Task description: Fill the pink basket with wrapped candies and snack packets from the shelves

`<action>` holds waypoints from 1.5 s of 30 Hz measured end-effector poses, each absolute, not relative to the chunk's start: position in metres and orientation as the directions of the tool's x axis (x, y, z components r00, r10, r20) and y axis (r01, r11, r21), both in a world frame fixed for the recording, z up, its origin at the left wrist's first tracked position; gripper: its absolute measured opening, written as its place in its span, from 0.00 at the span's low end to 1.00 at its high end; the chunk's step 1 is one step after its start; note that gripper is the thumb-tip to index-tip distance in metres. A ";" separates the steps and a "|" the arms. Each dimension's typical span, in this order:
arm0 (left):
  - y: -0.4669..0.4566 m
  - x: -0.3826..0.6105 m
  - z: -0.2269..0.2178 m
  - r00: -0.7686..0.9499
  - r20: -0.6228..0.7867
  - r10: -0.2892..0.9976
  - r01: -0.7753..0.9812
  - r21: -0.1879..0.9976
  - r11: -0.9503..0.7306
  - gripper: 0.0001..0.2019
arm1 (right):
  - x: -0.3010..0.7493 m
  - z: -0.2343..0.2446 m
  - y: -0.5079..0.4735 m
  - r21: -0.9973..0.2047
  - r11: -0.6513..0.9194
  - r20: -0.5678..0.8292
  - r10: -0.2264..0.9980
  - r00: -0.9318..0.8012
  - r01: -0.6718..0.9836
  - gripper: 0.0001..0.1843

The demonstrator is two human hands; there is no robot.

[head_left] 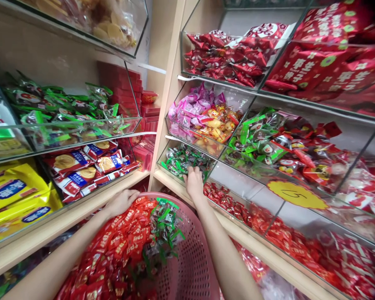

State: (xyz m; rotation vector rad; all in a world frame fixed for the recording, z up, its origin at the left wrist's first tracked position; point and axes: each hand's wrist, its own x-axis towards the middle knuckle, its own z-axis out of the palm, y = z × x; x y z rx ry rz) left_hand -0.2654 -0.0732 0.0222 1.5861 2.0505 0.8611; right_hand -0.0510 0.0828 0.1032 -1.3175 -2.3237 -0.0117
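A pink perforated plastic basket [193, 246] stands in front of me, holding many red-wrapped candies [112, 246] and a small heap of clear-and-green wrapped candies [165, 218]. At the basket's far left rim, my left hand [122, 203] is closed over the edge. My right hand [194, 182] reaches past the right rim into a low clear shelf bin of green-wrapped candies [178, 160]. Its fingers are curled down onto those candies, with the fingertips partly hidden.
Wooden shelves meet in a corner post [164, 91]. Clear bins hold pink and yellow candies [206, 112], red packets [237, 54], biscuit packs [84, 166] and yellow packs [21, 196]. A yellow price tag [295, 195] hangs at right. A shelf edge [253, 239] runs beside my right arm.
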 end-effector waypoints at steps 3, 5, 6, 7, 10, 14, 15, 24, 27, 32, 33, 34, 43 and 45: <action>-0.074 -0.264 0.024 -0.272 0.037 0.962 0.700 0.693 0.171 0.22 | -0.050 0.099 0.081 -0.293 0.524 0.420 0.822 -0.385 0.800 0.14; -0.075 -0.264 0.025 -0.263 0.033 0.964 0.698 0.697 0.166 0.22 | -0.050 0.098 0.080 -0.313 0.518 0.423 0.826 -0.372 0.796 0.16; -0.075 -0.264 0.025 -0.258 0.032 0.966 0.700 0.695 0.164 0.23 | -0.051 0.098 0.080 -0.318 0.516 0.427 0.827 -0.366 0.796 0.17; -0.075 -0.263 0.025 -0.250 0.032 0.968 0.705 0.691 0.160 0.23 | -0.051 0.098 0.080 -0.321 0.511 0.428 0.829 -0.359 0.797 0.18; -0.075 -0.263 0.026 -0.237 0.028 0.971 0.718 0.679 0.156 0.23 | -0.053 0.098 0.080 -0.333 0.491 0.414 0.843 -0.343 0.805 0.21; -0.075 -0.264 0.026 -0.235 0.032 0.971 0.723 0.674 0.153 0.23 | -0.053 0.096 0.077 -0.329 0.519 0.472 0.814 -0.339 0.789 0.21; -0.076 -0.264 0.026 -0.233 0.035 0.972 0.722 0.675 0.149 0.23 | -0.053 0.095 0.075 -0.322 0.549 0.518 0.784 -0.342 0.771 0.21; -0.074 -0.264 0.025 -0.250 0.042 0.967 0.710 0.687 0.153 0.22 | -0.008 0.085 0.024 -0.435 0.759 0.668 0.633 -0.393 0.483 0.20; -0.073 -0.263 0.025 -0.230 0.032 0.973 0.717 0.681 0.148 0.23 | 0.017 0.075 0.006 -0.540 0.712 0.502 0.701 -0.507 0.449 0.21; -0.073 -0.263 0.024 -0.229 0.016 0.973 0.699 0.699 0.153 0.23 | 0.036 0.057 -0.009 -0.493 0.673 0.236 0.713 -0.660 0.552 0.17; -0.073 -0.263 0.024 -0.229 0.013 0.973 0.696 0.701 0.155 0.23 | 0.036 0.054 -0.010 -0.473 0.678 0.207 0.706 -0.677 0.563 0.17; -0.073 -0.264 0.024 -0.230 0.013 0.973 0.695 0.703 0.155 0.23 | 0.034 0.051 -0.010 -0.458 0.683 0.188 0.701 -0.688 0.569 0.16; -0.073 -0.266 0.019 -0.228 0.042 0.973 0.717 0.683 0.139 0.23 | 0.021 0.043 -0.001 -0.300 0.798 0.197 0.588 -0.785 0.523 0.13; -0.073 -0.266 0.019 -0.224 0.049 0.973 0.723 0.678 0.132 0.23 | 0.020 0.042 -0.002 -0.264 0.811 0.219 0.577 -0.787 0.522 0.11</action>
